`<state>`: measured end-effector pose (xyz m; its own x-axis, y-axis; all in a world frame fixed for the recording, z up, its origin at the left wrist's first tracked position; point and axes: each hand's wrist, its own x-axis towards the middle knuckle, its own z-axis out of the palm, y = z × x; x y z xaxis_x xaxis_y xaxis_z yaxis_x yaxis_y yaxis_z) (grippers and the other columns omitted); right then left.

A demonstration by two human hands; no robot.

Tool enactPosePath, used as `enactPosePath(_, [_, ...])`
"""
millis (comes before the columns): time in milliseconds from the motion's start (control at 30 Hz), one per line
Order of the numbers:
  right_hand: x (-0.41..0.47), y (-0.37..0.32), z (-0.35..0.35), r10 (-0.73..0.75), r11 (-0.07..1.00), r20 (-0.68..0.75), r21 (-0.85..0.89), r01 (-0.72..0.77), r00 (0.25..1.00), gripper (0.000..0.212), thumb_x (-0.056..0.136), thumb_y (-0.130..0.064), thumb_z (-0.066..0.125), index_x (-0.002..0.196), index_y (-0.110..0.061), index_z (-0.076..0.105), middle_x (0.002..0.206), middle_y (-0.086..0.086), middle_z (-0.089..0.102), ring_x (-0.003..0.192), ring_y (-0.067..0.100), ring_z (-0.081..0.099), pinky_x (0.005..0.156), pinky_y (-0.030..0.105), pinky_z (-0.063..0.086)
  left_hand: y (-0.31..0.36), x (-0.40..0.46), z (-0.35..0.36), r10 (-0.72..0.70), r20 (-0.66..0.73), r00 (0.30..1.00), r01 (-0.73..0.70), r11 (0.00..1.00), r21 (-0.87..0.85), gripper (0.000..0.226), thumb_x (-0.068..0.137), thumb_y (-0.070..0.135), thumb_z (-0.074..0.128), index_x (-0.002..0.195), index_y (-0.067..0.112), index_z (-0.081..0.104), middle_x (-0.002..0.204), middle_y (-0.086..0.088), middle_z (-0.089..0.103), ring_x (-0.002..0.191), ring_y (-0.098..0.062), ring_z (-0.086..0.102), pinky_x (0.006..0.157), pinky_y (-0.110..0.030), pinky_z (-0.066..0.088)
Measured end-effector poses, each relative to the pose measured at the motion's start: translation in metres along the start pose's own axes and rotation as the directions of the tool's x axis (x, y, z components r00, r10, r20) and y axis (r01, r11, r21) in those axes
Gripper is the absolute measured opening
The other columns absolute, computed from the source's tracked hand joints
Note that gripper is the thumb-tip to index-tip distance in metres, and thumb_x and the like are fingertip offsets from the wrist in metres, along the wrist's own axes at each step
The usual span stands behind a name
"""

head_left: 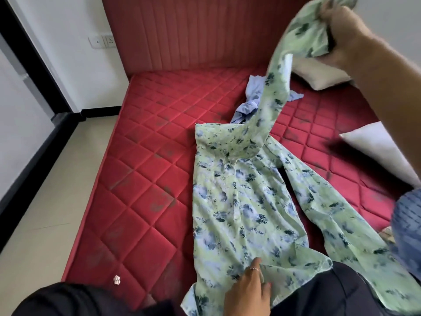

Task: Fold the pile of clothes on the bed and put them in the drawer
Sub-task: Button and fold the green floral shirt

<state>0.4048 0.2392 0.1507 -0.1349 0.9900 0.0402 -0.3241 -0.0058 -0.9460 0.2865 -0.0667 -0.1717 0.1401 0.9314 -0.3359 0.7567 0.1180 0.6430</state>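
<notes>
A long green dress with blue flowers (239,201) lies spread down the red quilted mattress (141,179). My right hand (341,37) is raised at the top right and grips one end of the dress, lifting a strip of it off the bed. My left hand (248,290) is at the near edge, with its fingers pinching the dress's lower hem. A crumpled light blue garment (252,96) lies behind the dress, partly hidden by the lifted strip.
Two white pillows lie at the right, one far (319,76) and one nearer (382,153). A blue patterned cloth (407,224) sits at the right edge. The padded red headboard (193,30) is behind; tiled floor (45,201) lies left. A small tag (116,280) lies near.
</notes>
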Motion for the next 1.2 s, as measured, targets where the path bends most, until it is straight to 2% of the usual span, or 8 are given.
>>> enactPosePath(133, [-0.066,0.015,0.041,0.081,0.889,0.241,-0.456,0.039,0.967,0.021,0.099,-0.030,0.049,0.096,-0.013,0.060,0.080,-0.005,0.075,0.079,0.008,0.071,0.067,0.023,0.056,-0.038,-0.014,-0.016,-0.061,0.277,0.959,0.065,0.998,-0.004,0.041,0.096,0.054,0.033,0.135,0.052,0.024,0.138,-0.004,0.050,0.114,-0.014,0.055,0.096,-0.022,0.044])
enactPosePath(233, [-0.132,0.037,0.069,0.252,0.590,0.523,-0.750,0.299,0.815,0.021,0.102,-0.021,0.044,0.093,-0.012,0.060,0.071,-0.011,0.070,0.061,-0.005,0.065,0.053,0.010,0.048,-0.055,-0.028,-0.042,-0.119,0.209,0.971,0.167,0.960,-0.225,0.020,0.096,0.053,0.040,0.105,0.046,0.057,0.094,0.007,0.070,0.094,-0.008,0.067,0.075,-0.015,0.049])
enactPosePath(367, [-0.196,0.110,0.078,0.677,0.239,0.534,-0.811,0.534,0.507,0.029,0.095,0.009,0.037,0.113,-0.001,0.058,0.068,-0.006,0.054,0.050,-0.009,0.055,0.048,0.006,0.040,-0.077,-0.022,-0.079,-0.337,0.271,0.902,0.399,0.408,-0.821,0.047,0.098,0.050,0.037,0.098,0.008,0.058,0.066,-0.008,0.069,0.047,-0.019,0.061,0.042,-0.019,0.042])
enactPosePath(467, [-0.245,0.189,0.070,0.765,0.057,0.453,-0.756,0.652,0.458,0.047,0.092,0.001,0.044,0.139,-0.009,0.044,0.109,0.019,0.063,0.084,0.016,0.066,0.069,0.016,0.048,-0.092,-0.007,-0.098,-0.373,0.295,0.880,0.371,0.149,-0.917,0.063,0.094,0.062,0.033,0.102,0.006,0.060,0.075,-0.013,0.071,0.064,-0.026,0.066,0.058,-0.031,0.051])
enactPosePath(600, [-0.284,0.238,0.046,0.814,0.124,0.437,-0.775,0.620,0.383,0.061,0.095,-0.031,0.057,0.148,-0.019,0.031,0.148,0.013,0.039,0.132,0.030,0.042,0.103,0.040,0.038,-0.089,-0.007,-0.095,-0.294,0.372,0.880,0.440,0.214,-0.872,0.050,0.092,0.048,0.052,0.110,0.006,0.070,0.104,-0.019,0.071,0.096,-0.035,0.068,0.081,-0.043,0.053])
enactPosePath(700, [-0.291,0.233,0.025,0.790,0.130,0.412,-0.836,0.533,0.454,0.066,0.094,-0.049,0.054,0.150,-0.030,0.026,0.154,0.000,0.032,0.138,0.019,0.035,0.112,0.038,0.032,-0.085,-0.007,-0.086,-0.313,0.342,0.886,0.442,0.348,-0.827,0.036,0.083,0.017,0.068,0.114,-0.001,0.068,0.108,-0.023,0.069,0.099,-0.038,0.066,0.082,-0.045,0.055])
enactPosePath(900, [-0.258,0.200,-0.078,0.444,-0.230,0.006,-0.966,0.120,0.896,0.057,0.094,-0.056,0.044,0.143,-0.030,0.037,0.142,0.000,0.049,0.128,0.022,0.049,0.101,0.037,0.043,-0.086,0.003,-0.081,-0.393,0.279,0.876,0.442,0.428,-0.788,0.025,0.088,0.001,0.063,0.112,-0.005,0.065,0.106,-0.023,0.069,0.101,-0.038,0.065,0.089,-0.048,0.052])
enactPosePath(1200, [-0.249,0.208,-0.193,0.054,-0.324,-0.516,-0.819,-0.473,0.855,0.063,0.082,-0.041,0.068,0.125,-0.003,0.043,0.129,0.018,0.053,0.122,0.035,0.049,0.095,0.043,0.044,-0.071,0.011,-0.075,-0.504,-0.088,0.859,0.282,0.609,-0.741,0.023,0.087,-0.002,0.063,0.073,0.010,0.050,0.057,0.000,0.058,0.059,-0.015,0.048,0.057,-0.027,0.039])
